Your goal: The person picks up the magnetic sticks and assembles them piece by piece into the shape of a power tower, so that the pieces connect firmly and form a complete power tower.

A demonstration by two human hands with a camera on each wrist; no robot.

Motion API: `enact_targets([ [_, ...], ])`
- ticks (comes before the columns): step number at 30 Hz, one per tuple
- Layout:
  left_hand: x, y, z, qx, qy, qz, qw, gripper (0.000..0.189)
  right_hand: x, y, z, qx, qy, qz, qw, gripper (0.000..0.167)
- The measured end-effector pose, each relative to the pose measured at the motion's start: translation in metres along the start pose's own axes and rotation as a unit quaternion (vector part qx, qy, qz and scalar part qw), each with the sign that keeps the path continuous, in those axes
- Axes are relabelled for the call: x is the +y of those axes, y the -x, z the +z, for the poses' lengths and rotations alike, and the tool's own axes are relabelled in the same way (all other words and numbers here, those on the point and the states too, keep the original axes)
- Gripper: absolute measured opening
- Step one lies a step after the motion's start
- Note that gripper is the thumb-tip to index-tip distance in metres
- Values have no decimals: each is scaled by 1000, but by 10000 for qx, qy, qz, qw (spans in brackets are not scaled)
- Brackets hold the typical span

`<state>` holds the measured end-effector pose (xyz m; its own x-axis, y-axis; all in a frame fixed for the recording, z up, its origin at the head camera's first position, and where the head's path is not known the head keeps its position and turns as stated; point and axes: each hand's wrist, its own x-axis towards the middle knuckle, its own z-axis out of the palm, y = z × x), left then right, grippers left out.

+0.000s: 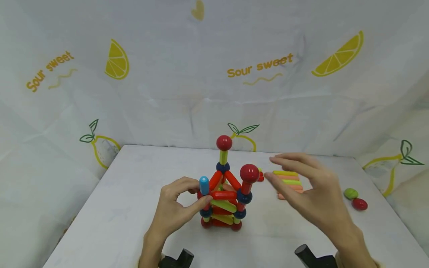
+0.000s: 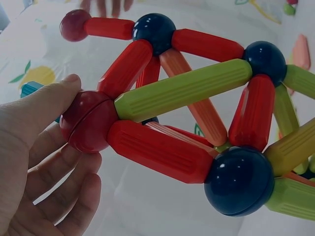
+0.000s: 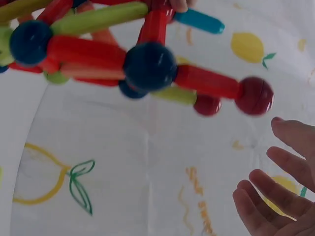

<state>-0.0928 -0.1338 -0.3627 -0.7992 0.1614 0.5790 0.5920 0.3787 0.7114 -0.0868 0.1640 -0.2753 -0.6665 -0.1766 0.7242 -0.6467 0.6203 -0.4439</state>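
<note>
A tower of magnetic rods and balls [image 1: 223,195] in red, lime, orange and dark blue stands on the white table. My left hand [image 1: 175,208] pinches the red ball [image 2: 88,121] at its upper left corner between thumb and fingers. A blue rod [image 1: 204,185] sticks up from that ball. At the upper right corner, a red rod [image 3: 209,81] carries another red ball [image 1: 249,173]. Just right of it, my right hand [image 1: 311,190] is raised with fingers extended, apart from the tower and holding nothing. A third red ball [image 1: 224,143] tops the rear lime rod [image 1: 223,157].
Several loose yellow, orange and lime rods [image 1: 288,182] lie in a row behind the right hand. A green ball [image 1: 350,193] and a loose red ball [image 1: 359,204] sit near the right table edge. A lemon-print cloth [image 1: 174,93] hangs behind the table.
</note>
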Motion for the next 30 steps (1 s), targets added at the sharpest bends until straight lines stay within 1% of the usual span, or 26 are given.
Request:
enact_targets([
  [1, 0, 0, 0, -5, -1, 2, 10000, 20, 8, 1, -5, 87, 132, 134, 9998, 46],
  [3, 0, 0, 0, -19, 7, 6, 10000, 20, 28, 4, -17, 294, 224, 394, 9985, 42],
  [5, -1, 0, 0, -22, 7, 5, 10000, 20, 53, 9, -29, 484, 312, 731, 9957, 36],
  [8, -1, 0, 0, -21, 24, 5, 10000, 19, 95, 22, -46, 653, 519, 1326, 9876, 27],
  [11, -1, 0, 0, -22, 34, 0, 10000, 19, 136, 40, -60, 612, 932, 1869, 9760, 23],
  [13, -1, 0, 0, -23, 44, 4, 10000, 19, 159, 53, -68, 451, 1242, 2147, 9677, 25],
  [15, -1, 0, 0, -17, 51, 0, 10000, 19, 177, 65, -75, 182, 1540, 2393, 9585, 28],
  [19, -1, 0, -1, 12, 39, -2, 10000, 20, 203, 83, -81, -292, 1987, 2718, 9411, 31],
  [21, -2, 0, -1, 11, 34, -7, 10000, 20, 213, 90, -84, -599, 2182, 2996, 9268, 34],
  [24, -2, 0, -1, -3, 51, -4, 10000, 19, 227, 101, -87, -943, 2381, 3314, 9081, 39],
  [26, -1, 0, 0, -15, 56, -3, 10000, 19, 237, 109, -89, -1176, 2492, 3606, 8911, 45],
  [28, -1, 0, 0, -15, 58, -2, 10000, 19, 246, 118, -90, -1328, 2527, 3814, 8792, 50],
  [30, -1, 0, 0, -17, 52, -16, 10000, 19, 254, 125, -90, -1500, 2544, 4113, 8624, 56],
])
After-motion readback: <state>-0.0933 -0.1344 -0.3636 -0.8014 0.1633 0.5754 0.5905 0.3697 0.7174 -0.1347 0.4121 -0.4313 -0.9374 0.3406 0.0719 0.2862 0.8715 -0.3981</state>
